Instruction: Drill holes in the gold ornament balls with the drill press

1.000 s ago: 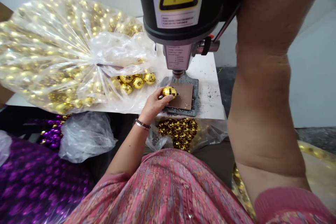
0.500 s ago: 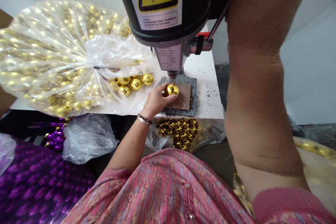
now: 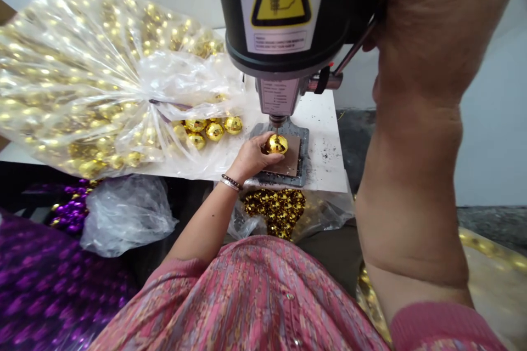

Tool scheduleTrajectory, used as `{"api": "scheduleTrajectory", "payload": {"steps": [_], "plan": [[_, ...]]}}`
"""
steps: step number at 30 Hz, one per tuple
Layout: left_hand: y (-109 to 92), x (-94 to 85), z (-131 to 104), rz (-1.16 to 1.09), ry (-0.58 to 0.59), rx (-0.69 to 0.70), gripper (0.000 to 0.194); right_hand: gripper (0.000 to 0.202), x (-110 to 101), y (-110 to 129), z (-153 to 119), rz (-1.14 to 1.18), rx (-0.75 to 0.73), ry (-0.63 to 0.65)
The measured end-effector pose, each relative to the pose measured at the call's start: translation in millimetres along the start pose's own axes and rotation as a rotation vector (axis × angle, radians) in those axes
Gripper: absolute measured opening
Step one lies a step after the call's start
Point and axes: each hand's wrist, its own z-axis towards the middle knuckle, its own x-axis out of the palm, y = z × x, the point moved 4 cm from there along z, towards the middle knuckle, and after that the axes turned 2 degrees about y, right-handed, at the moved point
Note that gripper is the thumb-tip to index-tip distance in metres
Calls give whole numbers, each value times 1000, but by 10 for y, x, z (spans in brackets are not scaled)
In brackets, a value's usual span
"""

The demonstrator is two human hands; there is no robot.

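My left hand (image 3: 257, 156) pinches a gold faceted ball (image 3: 276, 144) between thumb and fingers, over a brown square board (image 3: 291, 162) on the grey base of a drill press (image 3: 290, 66). The drill bit (image 3: 277, 130) reaches down to the top of the ball; how deep it goes I cannot tell. High on the right, my right hand (image 3: 405, 5) is closed around the outer end of the press's lever (image 3: 358, 46); most of its fingers are hidden behind the hand and the machine.
A large clear bag of gold balls (image 3: 82, 88) lies on the white table (image 3: 323, 170) at left, with several loose gold balls (image 3: 214, 131) by its mouth. Dark shavings surround the base. Below the table edge hangs an open bag of gold balls (image 3: 280, 211); purple bagged goods (image 3: 53, 285) are at lower left.
The camera view has shifted a little, so the press appears further right. My left hand still holds the ball under the bit, and my right hand stays at the lever.
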Motion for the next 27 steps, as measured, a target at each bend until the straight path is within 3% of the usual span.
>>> {"api": "scheduleTrajectory", "payload": {"steps": [6,12,18,27], "plan": [[57,26,23,-19,-26,51,60,26,-119,-64,-479,-27,-303,-186],[67,53,12,40,-24,59,63,9,-60,-269,-1045,-174,-637,-337],[57,67,7,69,-28,59,66,18,32,-477,-1190,-247,-668,-355],[77,62,16,76,-33,55,65,10,99,-576,-1265,-204,-668,-372]]}}
